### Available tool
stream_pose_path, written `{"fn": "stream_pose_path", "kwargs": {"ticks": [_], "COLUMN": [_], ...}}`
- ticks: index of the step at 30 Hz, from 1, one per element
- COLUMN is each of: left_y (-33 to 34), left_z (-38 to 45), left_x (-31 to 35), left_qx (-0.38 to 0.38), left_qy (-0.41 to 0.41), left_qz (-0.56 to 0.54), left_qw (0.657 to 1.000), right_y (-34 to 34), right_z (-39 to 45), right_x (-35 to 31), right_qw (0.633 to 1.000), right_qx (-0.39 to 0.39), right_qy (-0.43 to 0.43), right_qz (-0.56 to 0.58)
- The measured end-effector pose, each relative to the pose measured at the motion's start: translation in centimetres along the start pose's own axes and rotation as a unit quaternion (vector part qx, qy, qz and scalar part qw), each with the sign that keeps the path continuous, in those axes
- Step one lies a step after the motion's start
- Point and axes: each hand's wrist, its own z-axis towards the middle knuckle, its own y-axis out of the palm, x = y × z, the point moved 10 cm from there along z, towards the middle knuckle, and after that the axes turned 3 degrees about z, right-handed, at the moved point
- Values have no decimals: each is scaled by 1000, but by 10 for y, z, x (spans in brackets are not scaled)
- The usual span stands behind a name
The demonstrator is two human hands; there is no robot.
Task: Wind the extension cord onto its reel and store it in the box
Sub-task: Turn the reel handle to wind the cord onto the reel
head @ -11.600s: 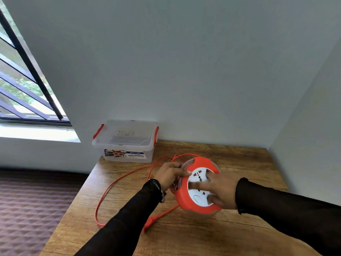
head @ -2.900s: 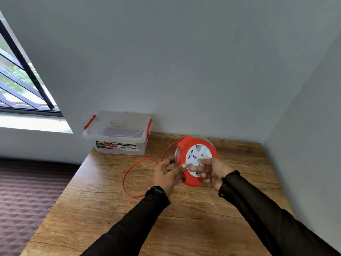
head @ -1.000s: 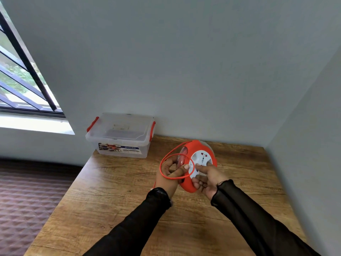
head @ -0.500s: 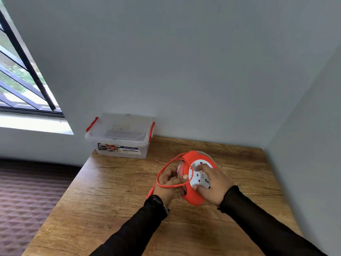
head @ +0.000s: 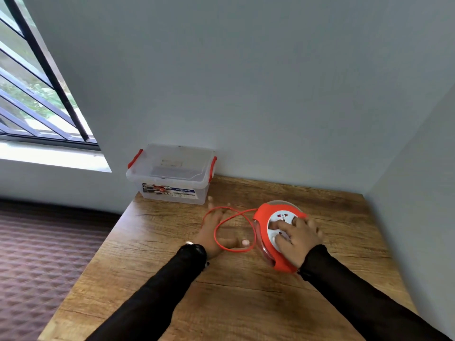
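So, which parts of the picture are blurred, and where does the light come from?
Head view: the left hand is motion-blurred, its fingers smeared; the right hand on the reel is slightly soft. Daylight enters from the window at left. The wide lens bends the wall edges.

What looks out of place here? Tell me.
A loose loop of orange cord hangs off the reel, draped over the blurred left hand. The right hand rests on the reel's socket face.

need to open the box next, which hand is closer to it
Left. The left hand lies open just in front of the box; the right hand rests on the reel, farther right.
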Motion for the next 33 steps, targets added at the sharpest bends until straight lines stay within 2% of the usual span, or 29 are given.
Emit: {"fn": "stream_pose_path", "kwargs": {"ticks": [1, 4, 7, 10, 12, 14, 16, 18, 20, 22, 24, 25, 27, 29, 31, 32, 33], "left_y": [-11, -50, -78, -84, -79, -73, -64, -33, -6, 13, 24, 30, 39, 32, 14, 3, -10], "left_z": [3, 2, -3, -15, -27, -32, -30, -22, -15, -7, 0, -1, -3, -2, 1, 5, 8], "left_x": [-11, -41, -64, -88, -90, -70, -32, -6, 4, 1, 1, 4, 16, 33, 36, 33, 27], "left_qx": [8, 47, 103, 163, 180, 194, 199, 121, 13, -62, -106, -129, -177, -187, -170, -152, -114], "left_qy": [-7, -55, -99, -192, -237, -198, -80, 42, 83, 76, 63, 51, 33, 32, -14, -35, -58], "left_qz": [42, 33, -29, -112, -60, 42, 188, 302, 318, 262, 102, 18, -125, -248, -377, -406, -396], "left_qw": [999, 997, 989, 961, 953, 960, 959, 945, 945, 960, 987, 990, 976, 950, 910, 900, 909], "right_y": [1, 5, 8, 13, 16, 17, 15, 9, -7, -30, -53, -64, -82, -94, -98, -97, -94], "right_z": [2, 10, 14, 19, 21, 22, 23, 21, 15, 8, 4, 3, 8, 16, 24, 27, 29], "right_x": [3, 16, 28, 31, 26, 17, 6, -3, -15, -23, -29, -30, -26, -16, -5, 2, 7], "right_qw": [1000, 998, 997, 997, 997, 998, 999, 999, 998, 990, 980, 976, 971, 971, 975, 978, 981], "right_qx": [3, 12, 7, -9, -10, -2, 9, 26, 65, 118, 166, 186, 214, 226, 217, 206, 193], "right_qy": [1, 13, 42, 68, 69, 56, 37, 13, -20, -45, -60, -64, -57, -39, -12, 5, 19], "right_qz": [-21, -54, -63, -48, -40, -40, -33, -18, 13, 61, 92, 98, 95, 75, 44, 25, 8]}}
